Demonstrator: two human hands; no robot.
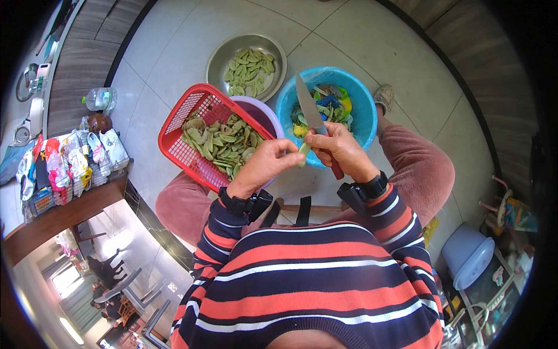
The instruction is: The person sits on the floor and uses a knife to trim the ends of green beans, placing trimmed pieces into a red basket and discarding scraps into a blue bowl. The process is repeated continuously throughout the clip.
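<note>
My right hand grips the red handle of a kitchen knife, its blade pointing away from me over the blue basin. Between my two hands is a green bean pod, pinched by the fingers of my left hand and touching my right fingertips. A red plastic basket full of flat bean pods rests tilted on a lilac basin, left of my hands. Beneath the knife stands the blue basin, lined with clear plastic and holding scraps and wrappers. Beyond them, a steel bowl contains green pods.
A plastic water bottle lies on the tiled floor at the left. Near it is a wire rack hung with plastic bags. A grey-blue bucket stands at the right. My knees flank the containers.
</note>
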